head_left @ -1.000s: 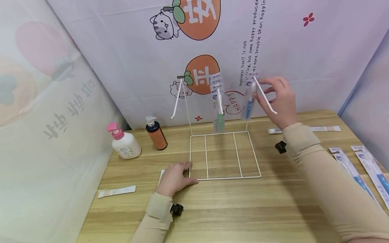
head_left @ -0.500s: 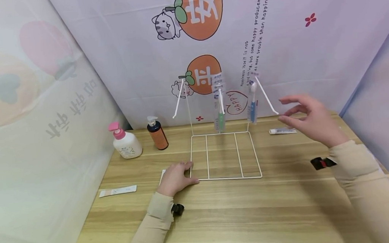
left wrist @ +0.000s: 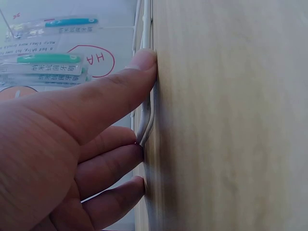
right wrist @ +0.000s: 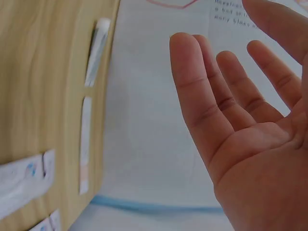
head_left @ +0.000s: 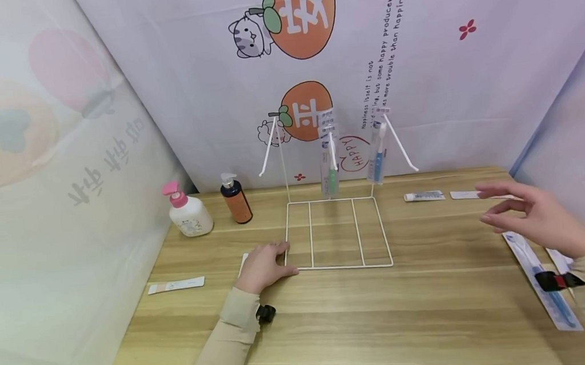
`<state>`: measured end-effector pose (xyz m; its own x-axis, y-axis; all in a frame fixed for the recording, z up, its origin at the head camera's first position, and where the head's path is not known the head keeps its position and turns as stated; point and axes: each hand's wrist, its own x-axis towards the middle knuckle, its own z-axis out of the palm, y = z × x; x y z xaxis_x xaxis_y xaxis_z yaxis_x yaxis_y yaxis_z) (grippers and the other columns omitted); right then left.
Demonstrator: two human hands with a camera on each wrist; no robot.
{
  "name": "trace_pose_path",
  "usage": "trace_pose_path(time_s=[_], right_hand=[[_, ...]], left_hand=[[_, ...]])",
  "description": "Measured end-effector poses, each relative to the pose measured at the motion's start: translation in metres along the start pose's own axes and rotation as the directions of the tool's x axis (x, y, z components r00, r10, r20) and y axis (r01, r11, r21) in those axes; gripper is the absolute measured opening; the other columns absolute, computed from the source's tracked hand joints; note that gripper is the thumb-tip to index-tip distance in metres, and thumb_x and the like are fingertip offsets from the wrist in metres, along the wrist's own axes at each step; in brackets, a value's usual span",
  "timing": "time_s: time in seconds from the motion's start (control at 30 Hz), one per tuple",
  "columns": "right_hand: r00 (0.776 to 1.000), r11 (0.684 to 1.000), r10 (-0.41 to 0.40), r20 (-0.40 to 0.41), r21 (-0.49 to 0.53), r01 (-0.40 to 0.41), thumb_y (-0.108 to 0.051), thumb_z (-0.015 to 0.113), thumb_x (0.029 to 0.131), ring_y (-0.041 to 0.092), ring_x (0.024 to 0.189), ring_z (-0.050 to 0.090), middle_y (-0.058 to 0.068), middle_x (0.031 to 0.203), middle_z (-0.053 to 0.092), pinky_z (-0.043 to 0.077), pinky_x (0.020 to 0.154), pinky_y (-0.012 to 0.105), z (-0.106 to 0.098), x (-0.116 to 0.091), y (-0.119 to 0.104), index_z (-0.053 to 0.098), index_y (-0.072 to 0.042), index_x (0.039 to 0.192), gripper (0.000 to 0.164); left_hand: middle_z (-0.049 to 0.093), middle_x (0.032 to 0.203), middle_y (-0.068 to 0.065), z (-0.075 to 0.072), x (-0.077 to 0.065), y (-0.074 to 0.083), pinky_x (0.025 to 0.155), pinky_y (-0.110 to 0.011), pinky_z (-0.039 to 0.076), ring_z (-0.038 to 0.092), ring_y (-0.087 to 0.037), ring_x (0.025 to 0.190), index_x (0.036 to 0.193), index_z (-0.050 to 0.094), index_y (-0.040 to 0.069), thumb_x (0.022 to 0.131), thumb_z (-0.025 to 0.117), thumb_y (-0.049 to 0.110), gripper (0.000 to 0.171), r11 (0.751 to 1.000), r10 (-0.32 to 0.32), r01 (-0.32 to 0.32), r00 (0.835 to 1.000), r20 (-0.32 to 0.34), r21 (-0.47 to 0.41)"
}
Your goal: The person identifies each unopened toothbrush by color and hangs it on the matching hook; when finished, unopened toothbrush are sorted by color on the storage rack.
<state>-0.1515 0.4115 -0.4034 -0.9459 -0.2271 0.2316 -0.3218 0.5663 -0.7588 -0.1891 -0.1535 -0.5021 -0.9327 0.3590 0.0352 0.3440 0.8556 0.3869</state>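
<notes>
Wire rack [head_left: 348, 267]: we grip its near-left corner with our left hand [head_left: 262, 269]; right of it, our right hand [head_left: 537, 217] hovers empty, fingers apart. A bump could unhook its hanging toothbrushes [head_left: 378, 164].

And it's one left hand [head_left: 264, 268], one right hand [head_left: 537, 217]! One rack [head_left: 340, 267] in the left grip, three hooks [head_left: 397, 139] above. Left of it, two pump bottles [head_left: 192, 218]. Two slim strips [head_left: 177, 285], one each side. Rightward, one tube [head_left: 424, 196], two toothbrush packs [head_left: 543, 286]; hanging, at least three more!
</notes>
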Motion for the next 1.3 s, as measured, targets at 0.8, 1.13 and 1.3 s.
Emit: trace_pose_path(time_s=[0.8, 1.13, 1.3], right_hand=[[0.938, 0.903, 0.346, 0.016, -0.278, -0.328, -0.035, 0.081, 0.100, -0.009, 0.089, 0.061, 0.039, 0.133, 0.062, 0.056, 0.062, 0.029, -0.036, -0.060, 0.142, 0.055, 0.006, 0.150, 0.070], [0.934, 0.872, 0.351, 0.066, -0.386, -0.300, -0.034, 0.081, 0.100, 0.007, 0.071, 0.061, 0.034, 0.124, 0.068, 0.055, 0.059, 0.030, -0.032, -0.055, 0.142, 0.056, 0.009, 0.148, 0.070], [0.932, 0.870, 0.355, 0.076, -0.392, -0.300, -0.036, 0.079, 0.101, 0.013, 0.062, 0.063, 0.033, 0.123, 0.070, 0.053, 0.057, 0.030, -0.029, -0.055, 0.144, 0.057, 0.007, 0.149, 0.068]], left_hand=[[0.067, 0.145, -0.018, -0.003, -0.001, 0.002, 0.108, -0.054, 0.052, 0.063, -0.043, 0.134, 0.147, 0.069, 0.011, 0.086, 0.091, 0.050, 0.076, 1.000, -0.016, 0.016, 1.000, 0.016, -0.009], [0.067, 0.145, -0.016, -0.003, -0.002, 0.003, 0.107, -0.054, 0.052, 0.063, -0.042, 0.133, 0.147, 0.069, 0.011, 0.085, 0.091, 0.050, 0.076, 1.000, -0.011, 0.011, 1.000, 0.002, -0.021], [0.067, 0.145, -0.016, -0.002, -0.001, 0.002, 0.107, -0.054, 0.052, 0.063, -0.042, 0.134, 0.147, 0.069, 0.012, 0.085, 0.091, 0.051, 0.076, 1.000, -0.016, 0.016, 1.000, 0.005, -0.014]])
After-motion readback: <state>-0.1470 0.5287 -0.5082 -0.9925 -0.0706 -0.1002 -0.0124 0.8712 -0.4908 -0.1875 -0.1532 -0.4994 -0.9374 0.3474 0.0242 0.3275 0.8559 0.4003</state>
